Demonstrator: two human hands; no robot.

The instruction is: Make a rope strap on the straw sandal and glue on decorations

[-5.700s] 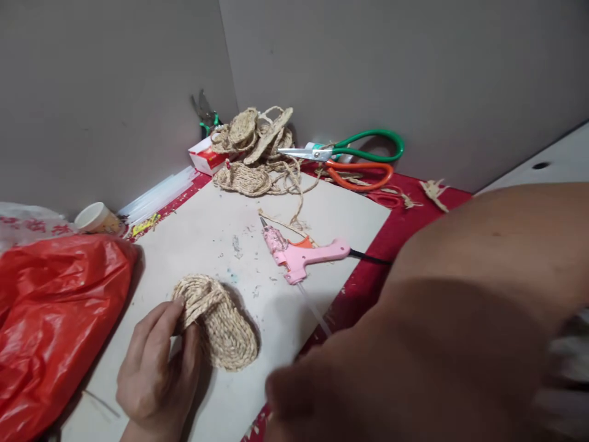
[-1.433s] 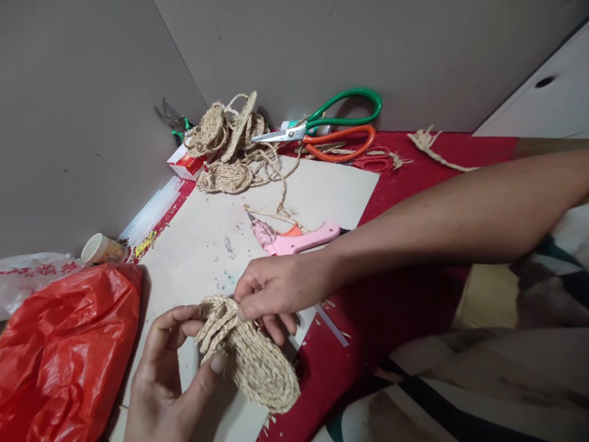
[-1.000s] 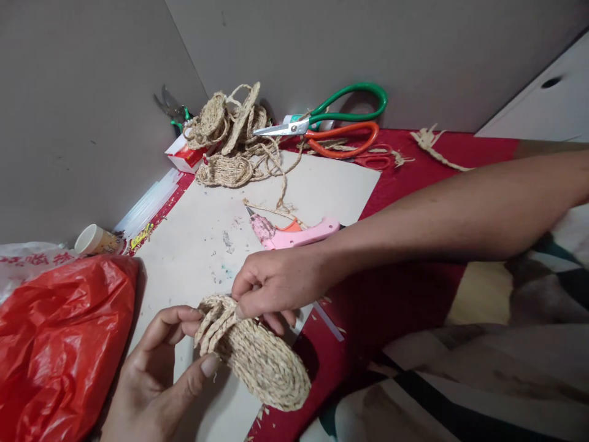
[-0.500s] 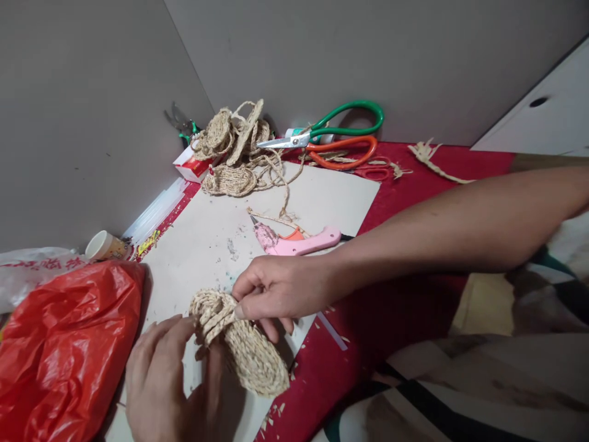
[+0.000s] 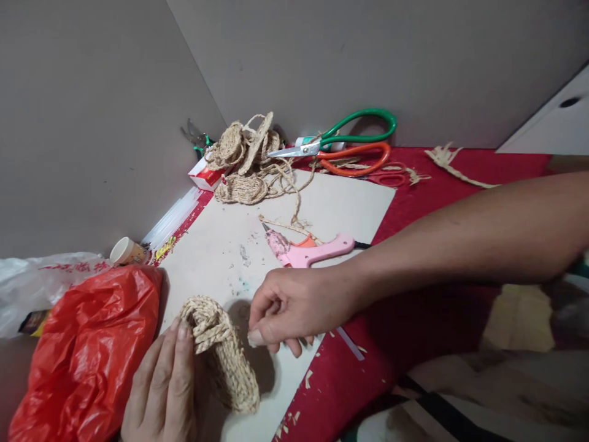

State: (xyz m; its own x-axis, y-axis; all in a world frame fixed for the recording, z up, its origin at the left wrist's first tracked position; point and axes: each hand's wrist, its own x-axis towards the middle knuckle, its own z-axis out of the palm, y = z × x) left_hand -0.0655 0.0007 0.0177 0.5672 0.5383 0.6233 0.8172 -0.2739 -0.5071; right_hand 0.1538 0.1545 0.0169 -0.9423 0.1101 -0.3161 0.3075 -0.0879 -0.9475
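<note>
A small slipper (image 5: 237, 374) of braided straw cord, with a crossed strap over its toe end, is held tilted above the pale board (image 5: 202, 270). My left hand (image 5: 161, 387) grips its left side, two fingertips on the strap and the thumb hidden behind. Just right of the slipper and apart from it is my right hand (image 5: 289, 307). Its fingers are curled with thumb and forefinger close together; whether anything small is between them I cannot make out. Beyond that hand lies a pink glue gun (image 5: 308, 248) with an orange trigger.
Straw cord pieces (image 5: 243, 153) are heaped at the back, with large scissors (image 5: 340, 144) beside them. Clear glue sticks (image 5: 172, 215), a paper cup (image 5: 129, 250) and a red plastic bag (image 5: 101, 344) line the left. Grey panels (image 5: 322, 55) rise behind the red cloth (image 5: 359, 387).
My right hand has come off the slipper and moved a little right. The slipper has turned more edge-on in my left hand. The whole view has shifted slightly.
</note>
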